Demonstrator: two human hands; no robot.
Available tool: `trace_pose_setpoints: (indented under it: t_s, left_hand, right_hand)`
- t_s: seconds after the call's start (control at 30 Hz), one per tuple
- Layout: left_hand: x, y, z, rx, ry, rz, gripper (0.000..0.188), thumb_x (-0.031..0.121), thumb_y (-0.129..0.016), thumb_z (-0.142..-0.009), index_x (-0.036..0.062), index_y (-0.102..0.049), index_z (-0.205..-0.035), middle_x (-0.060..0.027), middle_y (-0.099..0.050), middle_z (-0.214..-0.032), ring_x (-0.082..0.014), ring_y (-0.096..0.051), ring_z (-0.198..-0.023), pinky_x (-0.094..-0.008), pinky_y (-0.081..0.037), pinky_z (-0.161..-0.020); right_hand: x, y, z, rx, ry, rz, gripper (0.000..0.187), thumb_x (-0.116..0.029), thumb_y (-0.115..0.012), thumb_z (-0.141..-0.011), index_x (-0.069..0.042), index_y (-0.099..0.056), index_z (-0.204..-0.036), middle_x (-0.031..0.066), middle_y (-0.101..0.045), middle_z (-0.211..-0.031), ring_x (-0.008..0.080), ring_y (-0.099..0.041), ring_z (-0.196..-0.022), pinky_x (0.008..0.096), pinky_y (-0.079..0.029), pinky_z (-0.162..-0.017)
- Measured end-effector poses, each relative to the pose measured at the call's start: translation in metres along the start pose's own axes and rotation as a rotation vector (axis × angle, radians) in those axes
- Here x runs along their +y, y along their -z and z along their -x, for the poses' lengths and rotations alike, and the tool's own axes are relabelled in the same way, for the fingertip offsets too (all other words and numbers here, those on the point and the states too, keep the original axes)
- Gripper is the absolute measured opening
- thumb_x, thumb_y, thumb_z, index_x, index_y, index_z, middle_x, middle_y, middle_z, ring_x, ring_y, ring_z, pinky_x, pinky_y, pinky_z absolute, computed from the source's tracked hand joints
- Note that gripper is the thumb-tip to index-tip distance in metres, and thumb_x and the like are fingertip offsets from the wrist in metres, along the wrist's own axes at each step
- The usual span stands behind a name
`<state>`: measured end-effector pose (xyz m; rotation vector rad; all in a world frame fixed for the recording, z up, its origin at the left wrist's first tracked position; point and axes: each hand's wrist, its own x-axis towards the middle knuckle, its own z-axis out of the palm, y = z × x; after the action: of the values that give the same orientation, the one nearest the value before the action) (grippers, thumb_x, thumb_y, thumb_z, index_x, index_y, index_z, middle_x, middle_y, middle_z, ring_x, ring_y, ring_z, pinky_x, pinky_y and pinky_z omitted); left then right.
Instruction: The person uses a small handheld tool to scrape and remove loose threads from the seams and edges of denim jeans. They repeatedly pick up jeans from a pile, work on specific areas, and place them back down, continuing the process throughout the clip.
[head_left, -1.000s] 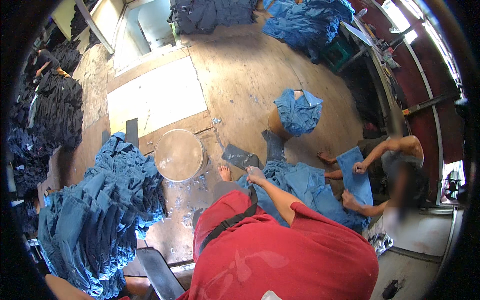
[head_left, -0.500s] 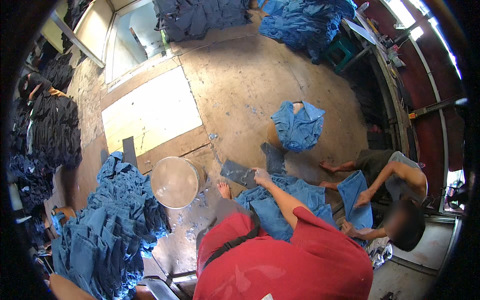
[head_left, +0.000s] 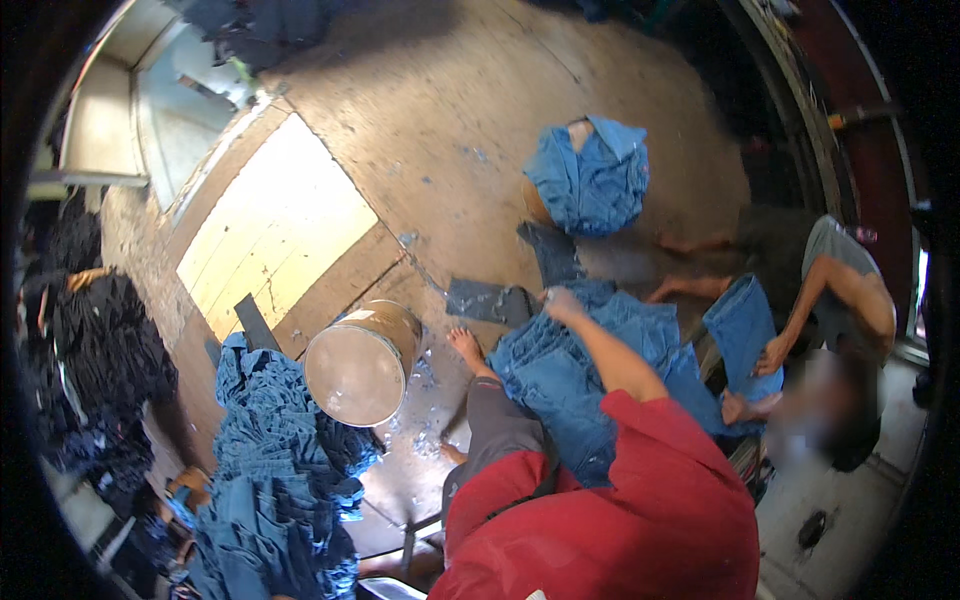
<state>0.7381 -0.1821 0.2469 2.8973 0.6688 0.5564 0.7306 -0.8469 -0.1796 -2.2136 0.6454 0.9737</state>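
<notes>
My right hand reaches out from a red sleeve to the far edge of a heap of blue denim garments. Its fingers look curled in, but blur hides what they hold. Just left of this hand lies a dark flat cloth piece on the floor, and a second dark piece lies beyond it. My left hand is out of sight. At the right, a co-worker bends over and holds a blue denim piece with both hands.
A round drum stands left of my foot. Further left is a large denim pile, with dark garments behind it. Ahead, denim drapes over another round container. A bright pale board lies on the floor, which has scattered lint.
The view has shifted and turned, so the drum and both denim heaps sit differently in it. My right hand stays at the heap's far edge. The left forearm at the lower left is gone from view.
</notes>
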Motion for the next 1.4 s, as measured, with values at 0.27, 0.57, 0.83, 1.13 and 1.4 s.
trace_pose_setpoints:
  t_s: [0.27, 0.57, 0.83, 1.13, 1.4]
  left_hand:
    - [0.007, -0.091, 0.205, -0.764, 0.065, 0.246, 0.028, 0.008, -0.084, -0.086, -0.0011, -0.072, -0.110, -0.0173, -0.076, -0.100, -0.0316, -0.071, -0.092, -0.0434, -0.055, -0.088]
    - [-0.146, -0.017, 0.450, -1.315, 0.859, 0.259, 0.029, 0.029, -0.071, -0.106, 0.0066, -0.072, -0.125, -0.0152, -0.076, -0.111, -0.0295, -0.071, -0.094, -0.0438, -0.061, -0.088]
    - [-0.141, -0.039, 0.413, -1.298, 0.444, -0.020, 0.028, 0.032, -0.071, -0.107, 0.0051, -0.078, -0.110, -0.0108, -0.080, -0.097, -0.0235, -0.074, -0.084, -0.0359, -0.058, -0.080]
    - [-0.126, -0.087, 0.407, -1.218, 0.656, 0.208, 0.024, 0.017, -0.070, -0.106, -0.0042, -0.069, -0.094, -0.0094, -0.071, -0.084, -0.0151, -0.064, -0.077, -0.0329, -0.052, -0.070]
    - [-0.054, -0.143, 0.366, -1.261, 0.477, 0.746, 0.032, 0.029, -0.062, -0.113, -0.0011, -0.072, -0.119, -0.0118, -0.077, -0.119, -0.0185, -0.072, -0.102, -0.0322, -0.056, -0.088]
  right_hand:
    - [0.071, 0.112, -0.133, 0.600, -0.266, -0.205, 0.027, -0.017, -0.063, -0.098, -0.011, -0.078, -0.121, 0.0200, -0.076, -0.123, 0.0392, -0.072, -0.118, 0.0473, -0.056, -0.098]
    - [0.174, 0.133, -0.272, 0.882, -0.687, -0.697, 0.049, -0.034, -0.077, -0.099, -0.001, -0.065, -0.133, 0.0097, -0.064, -0.087, 0.0168, -0.050, -0.061, 0.0351, -0.036, -0.049]
    - [0.190, 0.141, -0.278, 0.717, -0.794, -0.808, 0.105, -0.041, -0.092, -0.087, 0.009, -0.033, -0.158, 0.0244, -0.049, -0.157, 0.0377, -0.052, -0.137, 0.0466, -0.046, -0.111]
    - [0.059, 0.081, -0.188, 0.640, -0.244, -1.063, 0.102, -0.044, -0.091, -0.084, 0.001, -0.039, -0.159, 0.0242, -0.048, -0.160, 0.0372, -0.052, -0.143, 0.0528, -0.047, -0.114]
    - [-0.128, -0.141, -0.079, 0.685, -0.369, -1.016, 0.066, -0.049, -0.077, -0.094, 0.000, -0.065, -0.137, 0.0285, -0.068, -0.136, 0.0465, -0.064, -0.126, 0.0526, -0.049, -0.107]
